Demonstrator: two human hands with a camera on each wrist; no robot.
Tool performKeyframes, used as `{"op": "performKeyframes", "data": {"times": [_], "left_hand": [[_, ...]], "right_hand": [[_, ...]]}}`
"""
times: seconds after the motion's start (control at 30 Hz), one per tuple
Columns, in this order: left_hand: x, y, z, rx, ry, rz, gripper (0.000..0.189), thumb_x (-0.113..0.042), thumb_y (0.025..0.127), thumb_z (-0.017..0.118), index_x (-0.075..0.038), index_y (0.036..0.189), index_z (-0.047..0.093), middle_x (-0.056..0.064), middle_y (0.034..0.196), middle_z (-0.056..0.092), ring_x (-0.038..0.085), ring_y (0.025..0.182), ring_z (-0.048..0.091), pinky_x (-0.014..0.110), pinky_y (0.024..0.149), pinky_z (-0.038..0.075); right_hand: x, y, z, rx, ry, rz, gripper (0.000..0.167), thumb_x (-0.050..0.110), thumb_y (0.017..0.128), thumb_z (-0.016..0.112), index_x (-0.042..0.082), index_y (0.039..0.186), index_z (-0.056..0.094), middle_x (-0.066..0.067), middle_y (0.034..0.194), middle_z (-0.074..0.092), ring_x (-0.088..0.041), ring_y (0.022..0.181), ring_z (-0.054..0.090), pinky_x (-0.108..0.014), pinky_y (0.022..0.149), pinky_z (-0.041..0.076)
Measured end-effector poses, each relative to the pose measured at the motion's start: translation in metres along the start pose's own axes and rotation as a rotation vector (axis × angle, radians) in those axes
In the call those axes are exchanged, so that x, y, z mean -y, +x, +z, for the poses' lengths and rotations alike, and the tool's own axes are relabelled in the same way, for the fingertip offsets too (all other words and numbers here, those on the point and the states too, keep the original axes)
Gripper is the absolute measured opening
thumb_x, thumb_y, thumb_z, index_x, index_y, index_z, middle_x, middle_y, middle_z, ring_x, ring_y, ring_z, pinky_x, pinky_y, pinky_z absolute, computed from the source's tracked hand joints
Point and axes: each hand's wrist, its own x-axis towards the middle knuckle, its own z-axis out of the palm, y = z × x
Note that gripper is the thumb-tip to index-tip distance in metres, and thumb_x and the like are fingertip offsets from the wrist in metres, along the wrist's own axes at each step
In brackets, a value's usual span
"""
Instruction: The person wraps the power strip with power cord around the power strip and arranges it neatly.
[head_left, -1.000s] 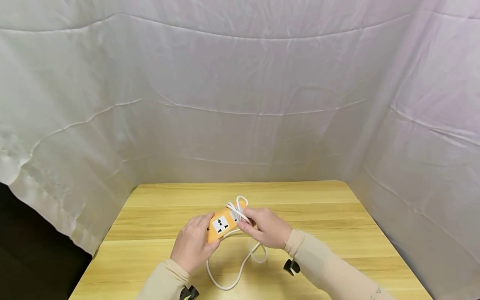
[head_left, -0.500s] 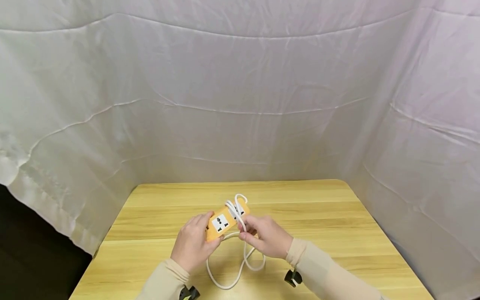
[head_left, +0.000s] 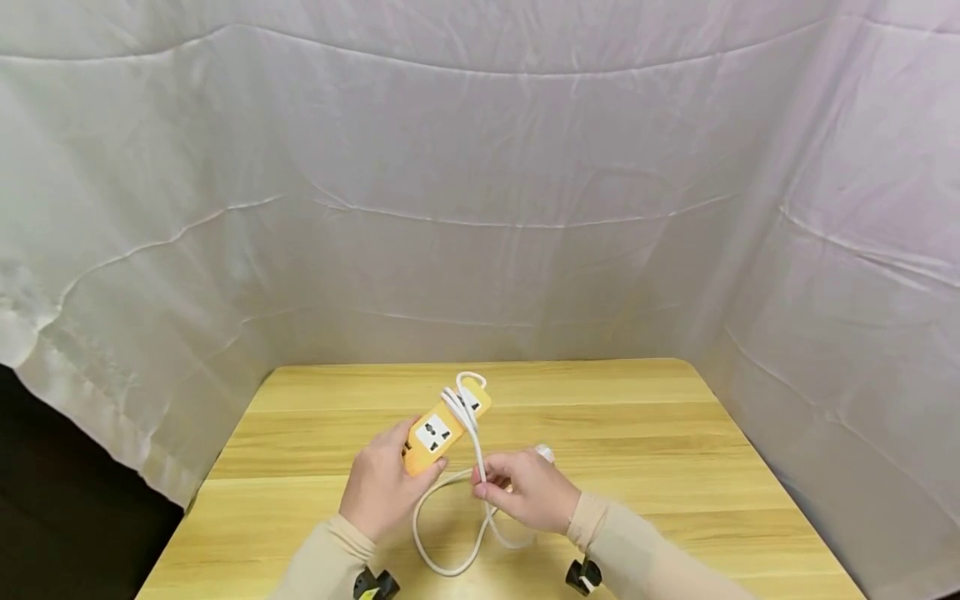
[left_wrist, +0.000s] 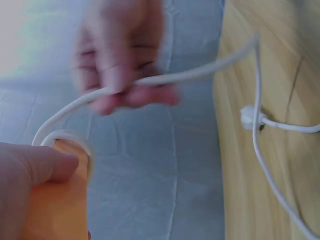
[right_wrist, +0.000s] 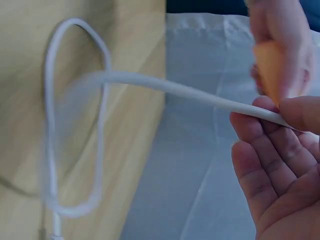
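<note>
My left hand (head_left: 382,483) grips the near end of an orange power strip (head_left: 422,458) with white sockets. The strip is tilted, its far end up and to the right. White cord (head_left: 480,457) is wound around its far part and runs down to my right hand (head_left: 528,492). In the right wrist view that hand pinches the cord (right_wrist: 200,97) between thumb and index finger, the other fingers loosely bent. The white plug (left_wrist: 248,117) lies on the wood in the left wrist view; in the head view it shows just beyond the right hand.
A loose loop of cord (head_left: 450,572) hangs or lies over the wooden table (head_left: 637,433) near its front; which, I cannot tell. Pale grey cloth (head_left: 487,275) encloses the table at the back and sides.
My right hand has drawn the cord toward me, away from the strip, so a longer stretch runs between them. The strip has turned steeper and shifted slightly left. The plug has come into view.
</note>
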Motion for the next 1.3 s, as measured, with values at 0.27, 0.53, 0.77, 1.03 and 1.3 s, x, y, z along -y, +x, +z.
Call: {"op": "performKeyframes", "data": {"times": [0.27, 0.53, 0.77, 1.03, 1.3], "left_hand": [[-0.004, 0.001, -0.005, 0.005, -0.098, 0.099, 0.056, -0.028, 0.069, 0.086, -0.005, 0.115, 0.063, 0.001, 0.093, 0.067, 0.006, 0.069, 0.054, 0.017, 0.053, 0.042], [-0.014, -0.004, -0.004, 0.034, -0.159, 0.117, 0.057, -0.026, 0.069, 0.087, -0.003, 0.116, 0.063, 0.002, 0.095, 0.067, 0.005, 0.07, 0.055, 0.016, 0.053, 0.044], [-0.015, -0.007, -0.006, 0.021, -0.158, 0.123, 0.058, -0.026, 0.069, 0.087, -0.003, 0.117, 0.063, 0.004, 0.098, 0.067, 0.005, 0.07, 0.055, 0.016, 0.053, 0.044], [-0.02, -0.008, -0.011, 0.03, -0.199, 0.195, 0.059, -0.024, 0.069, 0.087, -0.005, 0.119, 0.062, 0.001, 0.102, 0.067, 0.006, 0.076, 0.057, 0.017, 0.057, 0.046], [-0.028, -0.009, -0.013, 0.041, -0.195, 0.32, 0.062, -0.023, 0.066, 0.087, -0.005, 0.119, 0.062, 0.0, 0.104, 0.068, 0.008, 0.086, 0.059, 0.022, 0.068, 0.05]], "right_hand": [[-0.016, -0.013, 0.005, 0.052, -0.017, -0.019, 0.012, 0.021, 0.096, 0.059, 0.013, 0.093, 0.067, 0.011, 0.083, 0.068, -0.004, 0.075, 0.066, -0.016, 0.066, 0.052], [-0.017, -0.014, 0.004, 0.045, -0.138, -0.126, 0.008, 0.014, 0.093, 0.063, 0.014, 0.092, 0.071, 0.004, 0.087, 0.072, 0.007, 0.078, 0.06, -0.01, 0.068, 0.049], [-0.019, -0.015, 0.005, -0.004, -0.245, -0.184, 0.007, 0.013, 0.093, 0.063, 0.016, 0.092, 0.069, 0.007, 0.086, 0.071, 0.009, 0.073, 0.055, -0.008, 0.063, 0.045], [-0.035, -0.019, 0.004, 0.03, -0.272, -0.126, 0.008, 0.012, 0.092, 0.064, 0.015, 0.088, 0.07, 0.007, 0.086, 0.07, 0.01, 0.069, 0.053, -0.006, 0.06, 0.043], [-0.051, -0.022, 0.001, 0.014, -0.309, -0.058, 0.006, 0.012, 0.09, 0.068, 0.012, 0.096, 0.068, 0.007, 0.086, 0.068, 0.007, 0.067, 0.052, -0.01, 0.058, 0.045]]}}
